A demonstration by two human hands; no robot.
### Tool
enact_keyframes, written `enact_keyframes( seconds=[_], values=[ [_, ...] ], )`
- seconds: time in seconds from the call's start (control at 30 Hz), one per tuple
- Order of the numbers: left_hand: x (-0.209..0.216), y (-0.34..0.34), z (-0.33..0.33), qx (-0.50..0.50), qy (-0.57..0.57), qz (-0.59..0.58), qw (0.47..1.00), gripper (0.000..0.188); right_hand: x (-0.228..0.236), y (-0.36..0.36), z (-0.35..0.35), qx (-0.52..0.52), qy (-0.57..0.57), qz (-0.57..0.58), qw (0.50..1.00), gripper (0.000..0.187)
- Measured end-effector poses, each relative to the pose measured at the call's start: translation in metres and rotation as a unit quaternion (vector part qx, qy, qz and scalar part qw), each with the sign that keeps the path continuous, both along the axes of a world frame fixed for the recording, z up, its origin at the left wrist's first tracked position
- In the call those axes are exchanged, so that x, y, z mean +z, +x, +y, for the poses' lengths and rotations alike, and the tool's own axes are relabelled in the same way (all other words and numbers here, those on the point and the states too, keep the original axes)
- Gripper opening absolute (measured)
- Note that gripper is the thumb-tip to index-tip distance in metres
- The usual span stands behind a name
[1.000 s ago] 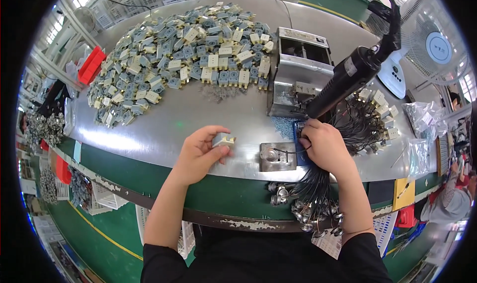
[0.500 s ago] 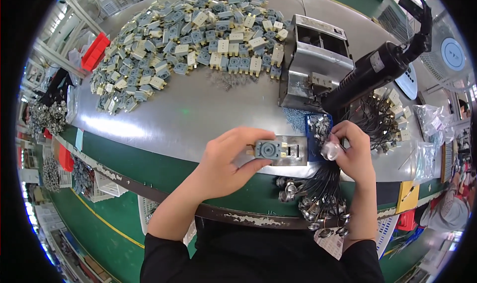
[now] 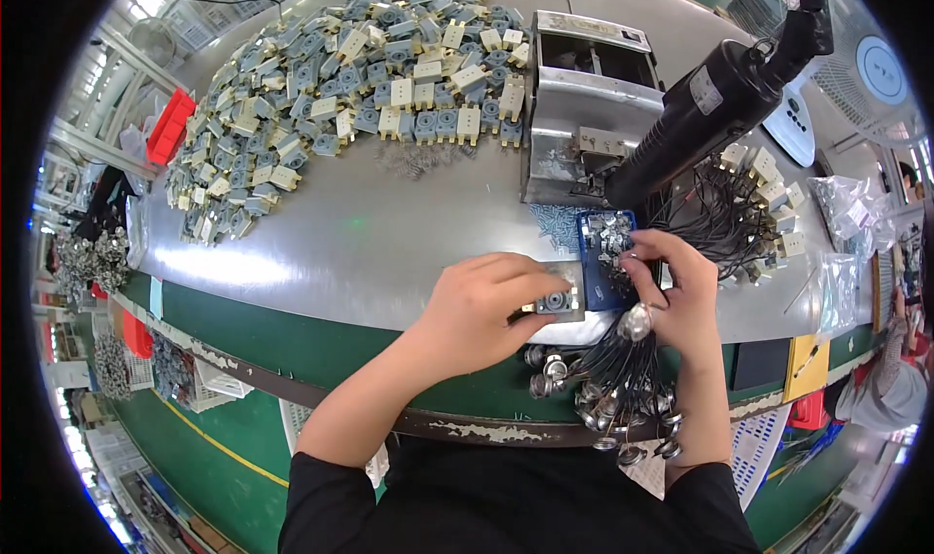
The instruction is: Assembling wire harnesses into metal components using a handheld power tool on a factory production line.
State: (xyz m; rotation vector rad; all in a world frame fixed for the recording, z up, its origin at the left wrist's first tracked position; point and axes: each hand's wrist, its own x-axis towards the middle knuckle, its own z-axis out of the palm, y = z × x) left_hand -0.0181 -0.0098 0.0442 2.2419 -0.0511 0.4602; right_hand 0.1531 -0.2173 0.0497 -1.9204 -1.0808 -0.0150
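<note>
My left hand [image 3: 501,303] is closed around a small grey block with a round recessed face [image 3: 555,302]. The block lies at a flat metal fixture [image 3: 576,280] near the bench's front edge, and my fingers hide part of it. Close by, my right hand [image 3: 686,291] bends over a blue tray [image 3: 601,296] of small metal pieces [image 3: 613,235]. Its thumb and forefinger come together at the tray's right side; whether a small piece is between them I cannot tell. A shiny round silver part [image 3: 634,322] sits against the lower side of that hand, held by the other fingers.
A large heap of grey and cream blocks [image 3: 389,77] covers the back left. A metal box-shaped holder [image 3: 593,97] and a black cylindrical tool [image 3: 681,126] stand behind the tray. Blue screws [image 3: 555,225] lie beside it. Black-wired round silver parts [image 3: 608,398] hang over the front edge.
My left hand has brought the grey block rightward onto the metal fixture. My right hand's fingers have moved left to the blue tray, and the round silver part now sits lower. The view has shifted slightly.
</note>
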Motion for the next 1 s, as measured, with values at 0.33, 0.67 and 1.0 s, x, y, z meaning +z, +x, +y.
enact_keyframes(
  seconds=[0.33, 0.67, 1.0],
  values=[
    [-0.031, 0.008, 0.003, 0.009, 0.075, -0.124, 0.989, 0.027, -0.005, 0.004, -0.003, 0.079, 0.060, -0.050, 0.994, 0.023],
    [-0.024, 0.028, 0.050, 0.210, 0.008, -0.068, 0.975, 0.021, -0.005, 0.000, -0.006, 0.110, 0.029, -0.036, 0.993, 0.029],
    [-0.015, 0.099, 0.097, 0.198, 0.262, 0.115, 0.938, 0.023, 0.008, -0.010, -0.002, 0.119, 0.037, -0.010, 0.992, 0.023]
  ],
)
